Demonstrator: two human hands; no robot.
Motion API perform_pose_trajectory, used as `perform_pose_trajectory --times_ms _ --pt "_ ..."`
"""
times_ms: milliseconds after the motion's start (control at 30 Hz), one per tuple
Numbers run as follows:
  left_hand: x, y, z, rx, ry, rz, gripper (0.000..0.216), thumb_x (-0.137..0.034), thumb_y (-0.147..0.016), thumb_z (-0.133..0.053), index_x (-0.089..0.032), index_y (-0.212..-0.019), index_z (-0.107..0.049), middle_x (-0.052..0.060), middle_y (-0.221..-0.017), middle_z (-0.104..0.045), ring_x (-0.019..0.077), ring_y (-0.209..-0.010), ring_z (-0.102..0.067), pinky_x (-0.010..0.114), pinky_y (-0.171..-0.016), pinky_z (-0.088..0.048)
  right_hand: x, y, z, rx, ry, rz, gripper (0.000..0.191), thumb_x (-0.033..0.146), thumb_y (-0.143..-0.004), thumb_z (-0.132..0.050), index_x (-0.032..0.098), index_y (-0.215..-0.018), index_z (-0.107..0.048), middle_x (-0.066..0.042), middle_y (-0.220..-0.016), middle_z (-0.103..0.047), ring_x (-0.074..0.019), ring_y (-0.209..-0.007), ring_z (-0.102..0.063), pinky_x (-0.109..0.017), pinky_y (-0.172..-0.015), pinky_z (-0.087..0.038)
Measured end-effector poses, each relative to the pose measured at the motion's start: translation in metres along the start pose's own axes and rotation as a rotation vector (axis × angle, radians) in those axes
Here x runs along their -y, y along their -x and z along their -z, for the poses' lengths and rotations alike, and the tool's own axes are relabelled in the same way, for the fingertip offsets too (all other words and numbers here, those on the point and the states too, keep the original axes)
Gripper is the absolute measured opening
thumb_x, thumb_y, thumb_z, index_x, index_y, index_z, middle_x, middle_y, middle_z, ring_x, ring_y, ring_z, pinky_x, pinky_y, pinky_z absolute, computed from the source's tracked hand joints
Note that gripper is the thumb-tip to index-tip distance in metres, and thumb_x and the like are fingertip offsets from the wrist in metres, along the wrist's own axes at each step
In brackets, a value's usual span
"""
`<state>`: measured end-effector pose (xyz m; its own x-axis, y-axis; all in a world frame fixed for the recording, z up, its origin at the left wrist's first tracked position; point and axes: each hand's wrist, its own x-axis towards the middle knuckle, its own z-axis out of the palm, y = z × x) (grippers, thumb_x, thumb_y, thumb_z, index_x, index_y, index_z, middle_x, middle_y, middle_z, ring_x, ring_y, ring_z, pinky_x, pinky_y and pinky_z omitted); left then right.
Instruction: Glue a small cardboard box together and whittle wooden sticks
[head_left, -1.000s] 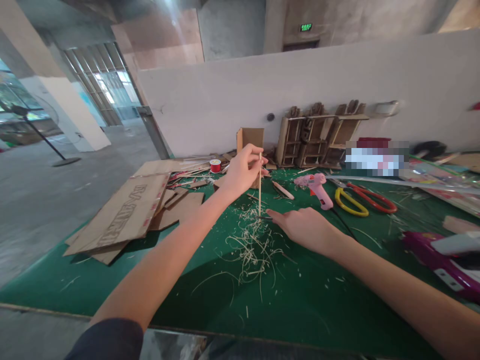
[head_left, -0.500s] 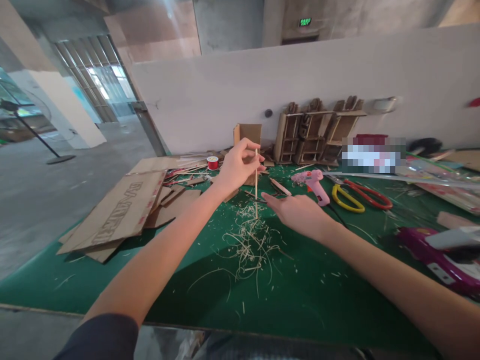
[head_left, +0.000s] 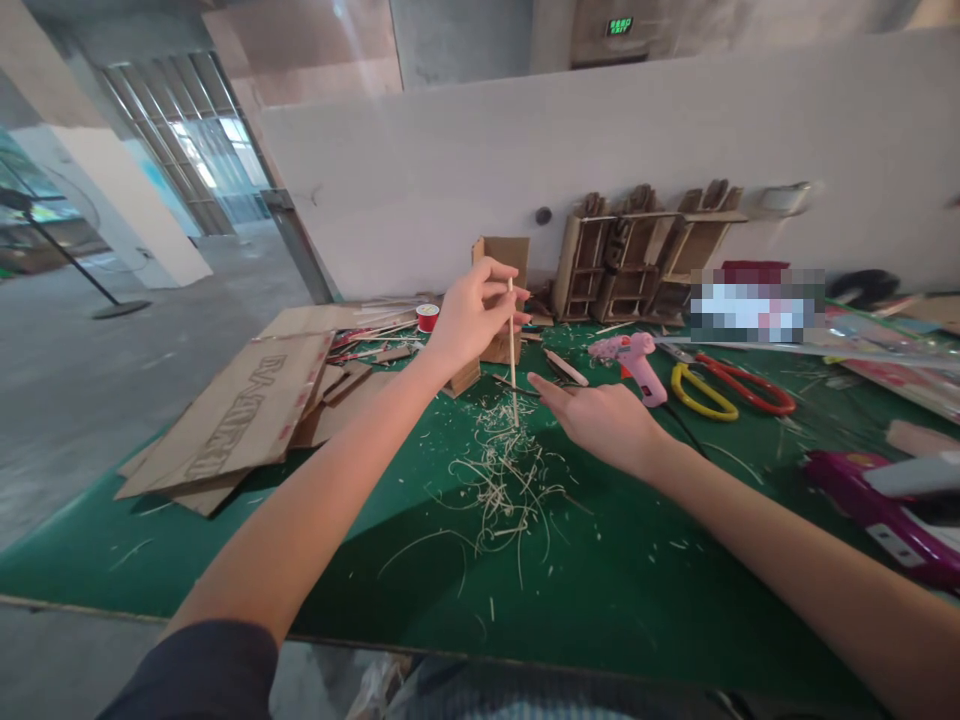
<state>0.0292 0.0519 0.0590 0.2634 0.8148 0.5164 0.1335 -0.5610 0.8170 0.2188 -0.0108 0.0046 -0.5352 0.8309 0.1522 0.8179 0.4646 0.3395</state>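
Note:
Held upright over the table is a thin wooden stick (head_left: 512, 350), pinched near its top by my left hand (head_left: 480, 308). Its lower end points down at a heap of curled wood shavings (head_left: 506, 490). My right hand (head_left: 604, 420) is closed just right of the stick, index finger stretched toward it. A thin dark knife blade (head_left: 504, 380) sticks out from that hand and meets the stick's lower part; the handle is hidden in my palm.
Flat cardboard (head_left: 232, 410) lies left, near a red thread spool (head_left: 427, 318). Behind stand cardboard structures (head_left: 630, 265). To the right are a pink glue gun (head_left: 634, 362), scissors with yellow and red handles (head_left: 705, 392) and a purple device (head_left: 885, 510) on the green table (head_left: 360, 610).
The view has shifted slightly. Both hands keep nearly the same pose, with the stick still upright in my left hand and my right hand beside it.

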Motion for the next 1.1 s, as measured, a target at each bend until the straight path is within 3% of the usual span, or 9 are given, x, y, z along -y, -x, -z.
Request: perform_pose_trajectory --times_ms 233,633,967,1100 --pt "-0.002 0.005 -0.006 0.051 -0.019 0.037 0.017 -0.016 -0.093 -0.042 -0.021 -0.109 -0.046 0.006 -0.105 -0.067 0.01 -0.076 -0.069 0.023 -0.07 -0.058 0.0 0.002 -0.009 -0.002 -0.037 0.029 0.052 0.023 -0.095 -0.029 0.019 -0.147 -0.035 -0.011 -0.078 -0.071 -0.0175 -0.058 -0.062 -0.028 -0.049 -0.021" --pt "0.0 0.006 -0.006 0.045 -0.017 0.021 0.014 -0.016 -0.094 -0.041 -0.02 -0.107 -0.044 0.006 -0.103 -0.066 0.0094 -0.073 -0.068 0.023 -0.069 -0.057 -0.005 -0.001 -0.017 -0.024 -0.249 0.09 0.049 0.031 -0.098 -0.025 0.016 -0.141 -0.044 -0.009 -0.072 -0.068 -0.0191 -0.058 -0.06 -0.028 -0.049 -0.027" --pt "-0.006 0.009 -0.01 0.045 -0.029 -0.022 0.013 -0.015 -0.093 -0.042 -0.02 -0.105 -0.043 0.005 -0.098 -0.066 0.0089 -0.072 -0.068 0.023 -0.069 -0.057 -0.002 0.008 -0.024 -0.015 -0.139 0.19 0.045 0.02 -0.095 -0.03 0.016 -0.135 -0.049 -0.006 -0.068 -0.067 -0.0151 -0.054 -0.058 -0.028 -0.048 -0.025" --pt "-0.007 0.009 -0.009 0.067 -0.042 -0.055 0.014 -0.017 -0.093 -0.044 -0.019 -0.106 -0.045 0.006 -0.098 -0.067 0.0096 -0.072 -0.068 0.023 -0.069 -0.057 0.003 0.012 -0.026 -0.008 -0.074 0.199 0.051 0.017 -0.094 -0.032 0.016 -0.144 -0.038 -0.008 -0.074 -0.069 -0.0141 -0.053 -0.056 -0.028 -0.048 -0.027"
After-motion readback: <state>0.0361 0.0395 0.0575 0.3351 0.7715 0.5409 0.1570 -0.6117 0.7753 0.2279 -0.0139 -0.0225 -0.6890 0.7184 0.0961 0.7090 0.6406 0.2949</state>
